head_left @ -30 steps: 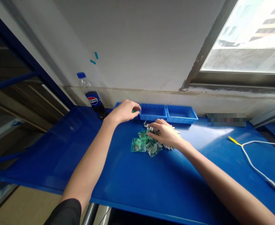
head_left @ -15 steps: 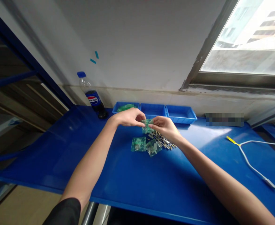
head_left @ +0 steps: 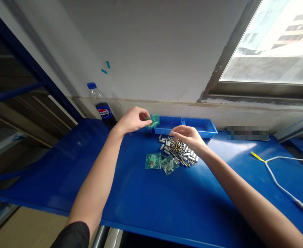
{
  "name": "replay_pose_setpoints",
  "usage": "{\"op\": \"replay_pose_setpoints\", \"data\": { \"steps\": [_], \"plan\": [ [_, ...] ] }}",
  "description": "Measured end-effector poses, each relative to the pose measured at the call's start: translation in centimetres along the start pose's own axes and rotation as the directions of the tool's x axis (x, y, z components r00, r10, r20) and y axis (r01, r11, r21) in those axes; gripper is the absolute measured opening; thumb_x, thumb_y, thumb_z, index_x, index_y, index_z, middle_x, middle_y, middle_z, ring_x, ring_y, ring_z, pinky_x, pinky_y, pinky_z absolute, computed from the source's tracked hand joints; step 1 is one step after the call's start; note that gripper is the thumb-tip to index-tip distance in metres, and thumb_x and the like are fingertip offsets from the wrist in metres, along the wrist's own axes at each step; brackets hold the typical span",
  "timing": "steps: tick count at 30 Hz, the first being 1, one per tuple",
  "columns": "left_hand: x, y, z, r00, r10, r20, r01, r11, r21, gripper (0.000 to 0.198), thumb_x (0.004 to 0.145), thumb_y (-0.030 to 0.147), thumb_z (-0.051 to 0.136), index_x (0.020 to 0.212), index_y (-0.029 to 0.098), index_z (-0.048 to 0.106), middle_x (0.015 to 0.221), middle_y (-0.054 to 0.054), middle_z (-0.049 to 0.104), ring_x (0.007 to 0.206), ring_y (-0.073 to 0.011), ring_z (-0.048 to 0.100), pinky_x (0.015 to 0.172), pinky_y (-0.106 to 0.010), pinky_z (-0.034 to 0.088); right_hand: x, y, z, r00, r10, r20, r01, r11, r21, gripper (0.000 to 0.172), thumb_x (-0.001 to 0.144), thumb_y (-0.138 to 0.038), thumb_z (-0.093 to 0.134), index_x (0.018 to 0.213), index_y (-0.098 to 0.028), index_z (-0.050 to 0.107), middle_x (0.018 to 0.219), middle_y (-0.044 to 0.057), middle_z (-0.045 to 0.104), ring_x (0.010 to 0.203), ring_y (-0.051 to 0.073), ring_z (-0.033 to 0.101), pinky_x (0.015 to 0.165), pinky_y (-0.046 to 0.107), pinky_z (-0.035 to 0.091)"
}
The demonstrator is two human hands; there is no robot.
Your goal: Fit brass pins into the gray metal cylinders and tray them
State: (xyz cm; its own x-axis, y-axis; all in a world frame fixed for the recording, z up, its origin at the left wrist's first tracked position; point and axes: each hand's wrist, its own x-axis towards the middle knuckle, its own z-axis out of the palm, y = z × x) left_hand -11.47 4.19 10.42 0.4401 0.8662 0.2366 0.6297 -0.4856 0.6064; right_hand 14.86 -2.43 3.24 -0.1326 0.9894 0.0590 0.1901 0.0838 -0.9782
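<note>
My left hand (head_left: 133, 120) is closed on a small green plastic bag (head_left: 154, 121), raised in front of the left end of the blue bins. Over the pile of metal pins and silver cylinders (head_left: 181, 151) hovers my right hand (head_left: 189, 136). Its thumb and fingertips are drawn together, and whatever may be between them is too small to make out. Just left of the pile, on the table, lie two filled clear-green bags: one flat bag (head_left: 153, 161) and one tilted bag (head_left: 170, 165), both with small metal parts inside.
Blue bins (head_left: 200, 126) stand in a row along the wall, the left one partly behind my left hand. A cola bottle (head_left: 103, 108) is at the back left. To the right, a white cable (head_left: 275, 181) with a yellow tag crosses the blue table (head_left: 146, 203).
My hands have parted. The left has carried the green bag left and up toward the bins, while the right stays above the pile, uncovering more of the metal parts.
</note>
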Motion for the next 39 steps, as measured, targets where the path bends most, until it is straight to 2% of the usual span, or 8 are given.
{"op": "replay_pose_setpoints", "data": {
  "steps": [6, 11, 18, 23, 26, 29, 33, 39],
  "plan": [
    [0.3, -3.2, -0.1, 0.945, -0.057, -0.322, 0.162, 0.938, 0.308, 0.014, 0.084, 0.029, 0.070, 0.093, 0.019, 0.076, 0.092, -0.008, 0.078, 0.083, -0.0208, 0.070, 0.080, -0.030, 0.053, 0.0, -0.5, -0.4, 1.000, 0.005, 0.013, -0.006, 1.000, 0.002, 0.038, 0.079, -0.052, 0.080, 0.094, -0.018, 0.074, 0.092, 0.009, 0.080, 0.073, 0.019, 0.067, 0.068, 0.032, 0.053],
    [0.7, -4.1, 1.4, 0.980, -0.175, -0.090, 0.197, 0.892, 0.407, 0.022, 0.083, 0.039, 0.076, 0.095, 0.021, 0.079, 0.102, -0.010, 0.080, 0.095, -0.0256, 0.072, 0.084, -0.033, 0.055, 0.0, -0.6, -0.6, 1.000, 0.000, 0.021, 0.000, 1.000, -0.016, 0.038, 0.079, -0.053, 0.078, 0.093, -0.018, 0.073, 0.094, 0.010, 0.080, 0.073, 0.019, 0.067, 0.067, 0.033, 0.053],
    [0.7, -2.0, 0.8, 0.995, 0.017, -0.096, 0.015, 0.947, 0.321, 0.027, 0.089, 0.042, 0.069, 0.099, 0.019, 0.080, 0.103, -0.010, 0.080, 0.095, -0.0239, 0.072, 0.089, -0.032, 0.054, 0.2, -0.8, -1.0, 1.000, -0.016, 0.016, 0.017, 1.000, -0.018, 0.034, 0.081, -0.050, 0.077, 0.093, -0.018, 0.074, 0.093, 0.010, 0.080, 0.073, 0.019, 0.068, 0.068, 0.032, 0.053],
    [0.2, 0.0, 0.3, 0.993, 0.036, 0.111, -0.060, 0.975, 0.215, 0.019, 0.088, 0.030, 0.067, 0.091, 0.017, 0.080, 0.090, -0.007, 0.080, 0.082, -0.0194, 0.072, 0.078, -0.027, 0.053, 0.2, -0.9, -1.7, 0.996, -0.053, 0.073, 0.065, 0.982, -0.178, 0.031, 0.082, -0.047, 0.076, 0.093, -0.018, 0.075, 0.085, 0.008, 0.079, 0.072, 0.020, 0.070, 0.067, 0.033, 0.053],
    [-0.2, 1.1, 1.1, 0.933, -0.020, 0.360, -0.050, 0.982, 0.184, 0.019, 0.080, 0.032, 0.074, 0.093, 0.018, 0.080, 0.087, -0.005, 0.079, 0.078, -0.0187, 0.072, 0.069, -0.025, 0.051, -0.2, -1.2, -2.3, 0.968, -0.092, 0.232, 0.179, 0.904, -0.388, 0.025, 0.083, -0.041, 0.075, 0.095, -0.020, 0.078, 0.081, 0.005, 0.078, 0.072, 0.020, 0.070, 0.067, 0.033, 0.052],
    [-0.5, 1.8, 3.2, 0.777, -0.073, 0.625, -0.074, 0.976, 0.205, 0.040, 0.064, 0.032, 0.087, 0.101, 0.021, 0.079, 0.089, -0.004, 0.079, 0.073, -0.0189, 0.071, 0.060, -0.024, 0.048, -0.5, -1.4, -2.5, 0.920, -0.074, 0.386, 0.268, 0.836, -0.478, 0.022, 0.085, -0.038, 0.074, 0.100, -0.023, 0.079, 0.083, 0.003, 0.079, 0.075, 0.021, 0.072, 0.070, 0.033, 0.052],
    [-0.6, 2.0, 6.0, 0.673, -0.187, 0.715, -0.082, 0.943, 0.323, 0.037, 0.051, 0.033, 0.094, 0.081, 0.019, 0.077, 0.079, -0.004, 0.077, 0.063, -0.0184, 0.066, 0.054, -0.025, 0.043, -0.7, -1.3, -2.4, 0.915, -0.060, 0.400, 0.270, 0.826, -0.494, 0.023, 0.087, -0.038, 0.073, 0.105, -0.025, 0.078, 0.085, 0.003, 0.080, 0.077, 0.022, 0.074, 0.071, 0.032, 0.053],
    [-0.1, 0.4, 4.4, 0.714, 0.026, 0.700, -0.091, 0.994, 0.056, 0.012, 0.072, 0.025, 0.079, 0.078, 0.018, 0.071, 0.078, -0.001, 0.076, 0.074, -0.0157, 0.070, 0.064, -0.020, 0.048, -0.4, -0.9, -2.5, 0.920, -0.034, 0.391, 0.234, 0.847, -0.477, 0.029, 0.089, -0.045, 0.073, 0.108, -0.024, 0.079, 0.091, 0.004, 0.081, 0.084, 0.024, 0.076, 0.075, 0.033, 0.055]
  ]
}}
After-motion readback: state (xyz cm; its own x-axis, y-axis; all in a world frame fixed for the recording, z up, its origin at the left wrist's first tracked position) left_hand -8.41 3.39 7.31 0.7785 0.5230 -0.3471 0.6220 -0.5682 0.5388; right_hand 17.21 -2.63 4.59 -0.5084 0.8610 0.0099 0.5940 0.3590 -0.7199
